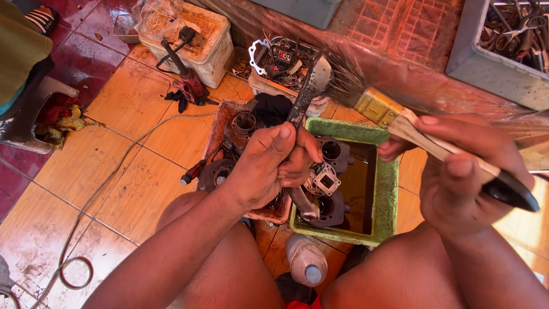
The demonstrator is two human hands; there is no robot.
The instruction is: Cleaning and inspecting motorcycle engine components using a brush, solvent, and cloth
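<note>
Fingers (284, 137) of the left hand (260, 166) clamped a greasy wrench (309, 86) upright over the green tub (386, 189); the right hand (463, 171) gripped a paintbrush (394, 117), bristles touching the wrench head. Oily metal could have slipped and splashed into the dark liquid, onto engine parts (329, 151) below.

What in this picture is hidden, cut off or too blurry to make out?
All in the head view:
- Lower end of the flat metal part: hidden inside the left hand.
- Bottom of the green tub: dark liquid covers it, and the engine parts sink into it.
- Grey bin of tools: cut off by the top-right edge.
- Paintbrush handle middle: covered by the right hand.
- Person at far left: cut off by the edge.
</note>
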